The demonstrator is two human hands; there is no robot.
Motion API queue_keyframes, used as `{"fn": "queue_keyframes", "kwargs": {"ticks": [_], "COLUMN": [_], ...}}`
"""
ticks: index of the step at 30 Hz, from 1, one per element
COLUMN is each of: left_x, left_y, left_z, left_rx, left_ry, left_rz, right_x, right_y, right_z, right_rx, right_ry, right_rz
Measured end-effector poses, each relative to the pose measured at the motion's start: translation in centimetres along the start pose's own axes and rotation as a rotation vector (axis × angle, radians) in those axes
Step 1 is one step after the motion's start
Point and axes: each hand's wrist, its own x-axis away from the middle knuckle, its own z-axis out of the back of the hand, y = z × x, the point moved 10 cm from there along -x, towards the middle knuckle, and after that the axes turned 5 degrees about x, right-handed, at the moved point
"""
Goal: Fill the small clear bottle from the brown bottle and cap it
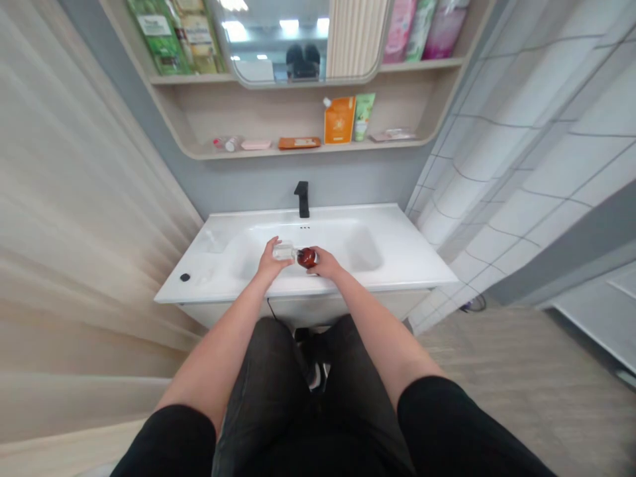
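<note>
Over the white sink basin (pixel 365 248), my left hand (pixel 271 263) is closed round a clear bottle (pixel 283 251). My right hand (pixel 325 263) grips a dark amber bottle (pixel 307 258), tilted so that its neck points left. The two bottle mouths meet or nearly meet between my hands; whether they touch I cannot tell. Any liquid passing between them is too small to make out. Behind my hands stands the black faucet (pixel 303 199).
A small black round cap (pixel 185 277) and a clear plastic piece (pixel 214 242) lie on the left of the counter. Above hangs a shelf (pixel 298 151) with an orange pouch (pixel 339 120), a green tube (pixel 364 117) and several bottles. Curtains flank both sides.
</note>
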Motion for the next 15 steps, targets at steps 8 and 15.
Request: {"fn": "queue_keyframes", "kwargs": {"ticks": [8, 15], "left_x": [-0.5, -0.7], "left_y": [0.0, 1.3], "left_z": [-0.1, -0.2], "left_rx": [-0.010, -0.023], "left_ry": [-0.026, -0.043], "left_rz": [0.024, 0.009], "right_x": [-0.1, -0.1], "right_y": [0.0, 0.1], "right_z": [0.1, 0.2], "right_rx": [-0.002, 0.015], "right_ry": [0.017, 0.028], "right_rz": [0.006, 0.002]}}
